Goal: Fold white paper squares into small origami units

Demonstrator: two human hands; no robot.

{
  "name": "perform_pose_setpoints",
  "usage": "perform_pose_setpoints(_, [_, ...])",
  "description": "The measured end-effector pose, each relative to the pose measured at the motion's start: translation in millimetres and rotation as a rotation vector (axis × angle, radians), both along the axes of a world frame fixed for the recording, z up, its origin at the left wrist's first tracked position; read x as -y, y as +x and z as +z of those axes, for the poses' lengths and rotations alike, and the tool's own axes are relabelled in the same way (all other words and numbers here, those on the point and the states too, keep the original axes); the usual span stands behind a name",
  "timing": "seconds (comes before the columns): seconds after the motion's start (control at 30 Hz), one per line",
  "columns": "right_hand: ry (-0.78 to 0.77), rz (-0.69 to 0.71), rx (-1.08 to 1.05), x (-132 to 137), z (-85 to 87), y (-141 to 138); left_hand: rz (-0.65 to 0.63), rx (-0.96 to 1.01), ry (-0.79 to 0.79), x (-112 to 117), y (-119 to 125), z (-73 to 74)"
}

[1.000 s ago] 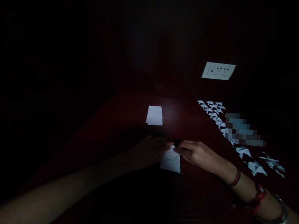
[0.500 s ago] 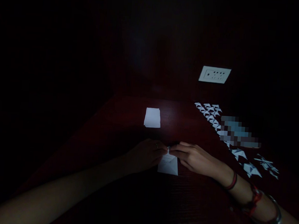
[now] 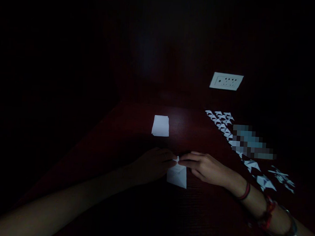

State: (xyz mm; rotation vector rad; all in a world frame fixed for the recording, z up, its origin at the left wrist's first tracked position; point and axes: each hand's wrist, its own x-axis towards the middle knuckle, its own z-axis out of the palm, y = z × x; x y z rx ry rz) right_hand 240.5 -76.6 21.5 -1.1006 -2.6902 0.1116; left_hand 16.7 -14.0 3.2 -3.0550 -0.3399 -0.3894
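A small folded sheet of white paper [image 3: 177, 177] lies on the dark red table, with faint print and crease lines on it. At its far end, the fingertips of my left hand [image 3: 157, 163] are closed on the left corner. My right hand [image 3: 201, 165] pinches the same end from the right, its fingertips almost meeting those of the left. The part of the paper under the fingers is hidden. Beyond my hands sits a stack of white paper sheets [image 3: 161, 126].
Several folded paper shapes [image 3: 222, 127] run in rows along the table's right side, with larger ones [image 3: 265, 182] nearer me. Thin paper strips [image 3: 282, 177] lie beside them, below a blurred-out object [image 3: 253, 141]. A white power socket [image 3: 226, 81] is on the back wall.
The view has tilted slightly, so everything sits a little lower. The paper's near edge has turned slightly between my fingers; both hands keep their hold at its far end.
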Motion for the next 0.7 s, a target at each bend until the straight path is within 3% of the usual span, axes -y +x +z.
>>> perform_pose_setpoints(0.2, [-0.023,-0.108,-0.041,-4.2,-2.8,4.8,0.024,-0.028,-0.034,-1.2,-0.3,-2.4])
perform_pose_setpoints(0.7, [-0.064,-0.114,-0.032,-5.5,3.2,0.7,-0.003,0.012,-0.088,-1.7,-1.0,-0.8])
